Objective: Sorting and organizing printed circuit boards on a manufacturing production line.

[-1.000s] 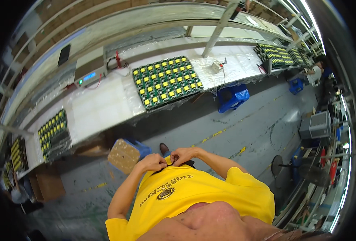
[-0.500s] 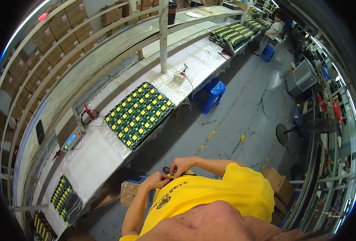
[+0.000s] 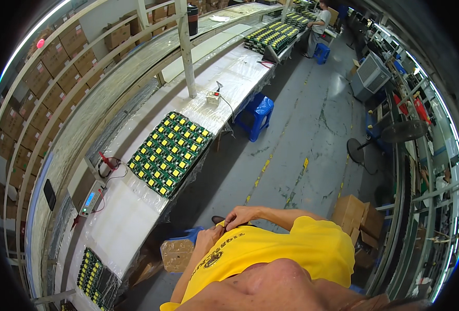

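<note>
— Brown cartons are stacked beyond the far side of the long white workbench, their outermost ones lost in the dark fisheye rim.

— Where are the person's hands?

— Both off the near side of the workbench, at the front hem of the yellow shirt, which the person is wearing.

— And the fingers?

— On the right hand they bend down close together, pinching at the hem. On the left hand the tips are covered, so I cannot tell whether they pinch or merely rest there. Some small dark patch shows between the hands, too unclear to name.

— What else is half hidden?

— Beside the workbench's near edge, a stool with a brown top disappears partly behind the left forearm. At the workbench's near end, a small group of circuit boards runs into shadow. By its far end stands a co-worker, hands too small to read.
</note>
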